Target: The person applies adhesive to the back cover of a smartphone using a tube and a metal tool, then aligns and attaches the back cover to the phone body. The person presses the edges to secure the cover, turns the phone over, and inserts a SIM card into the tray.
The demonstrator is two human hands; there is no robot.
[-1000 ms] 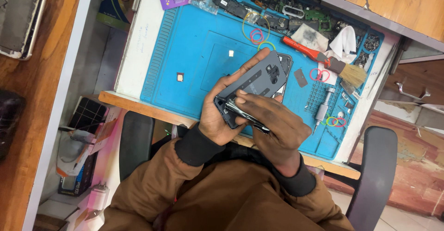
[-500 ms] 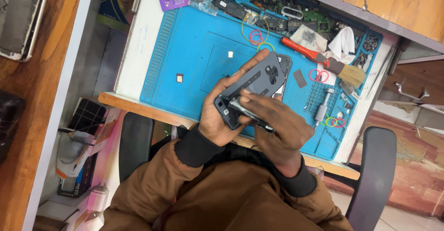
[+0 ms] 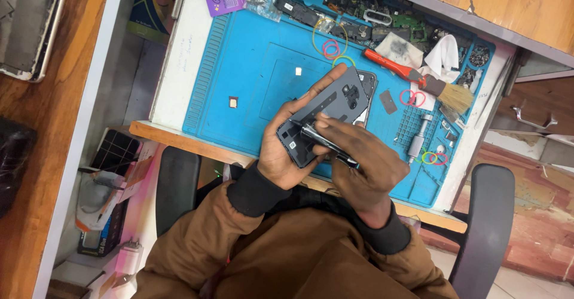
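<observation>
We hold the phone in our left hand, lifted above the blue mat near the mat's front edge, its opened back facing up. The left fingers are wrapped around the phone's lower end and side, the thumb stretched along its upper edge. Our right hand pinches a slim dark tool, fingers closed narrowly on it, with the tip resting on the phone's lower left part.

As we judge it, the work is midway: the back is already off and the inner frame lies bare, while the tool is working at one spot, so fasteners or parts there are not yet out. We cannot tell whether it is a screwdriver or a pick. Toward the mat's far edge lie a red-handled brush, rubber bands and loose circuit parts, well apart from the phone.
</observation>
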